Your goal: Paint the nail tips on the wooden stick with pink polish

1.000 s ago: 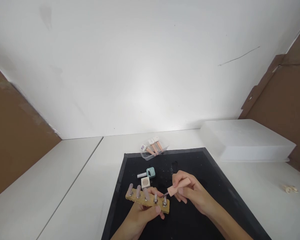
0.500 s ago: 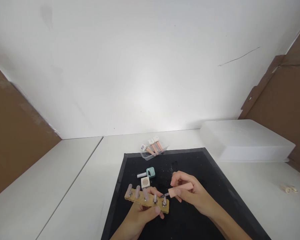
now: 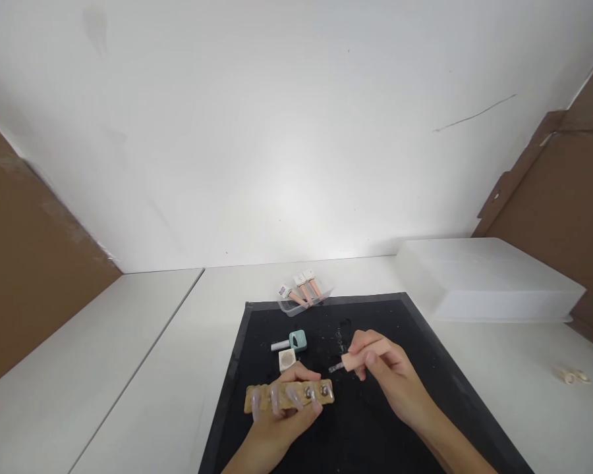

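Observation:
My left hand (image 3: 281, 431) grips a tan strip-shaped nail stand (image 3: 300, 387) from below, thumb on its near edge and fingers behind it. Several pale, translucent false nails (image 3: 275, 398) are mounted along the strip, tilted toward me. In my right hand (image 3: 388, 368) is a nail polish brush (image 3: 358, 359), pinched by its pink cap-handle. Its bristle tip points left, a little above and right of the strip's right end, not touching it. Just behind the strip stands a square white polish bottle (image 3: 287, 359), its top speckled.
A teal bottle with a pale cap (image 3: 298, 340) lies on the black mat (image 3: 375, 316). Beyond it, a clear tray (image 3: 289, 307) holds several pink-capped bottles. At right are a translucent white box (image 3: 504, 283) and small cream-coloured pieces (image 3: 570, 376). A white wall stands behind.
The brush has lifted away from the rightmost nail, up and to the right. My left hand has rolled the nail stand so that the nails tip toward me.

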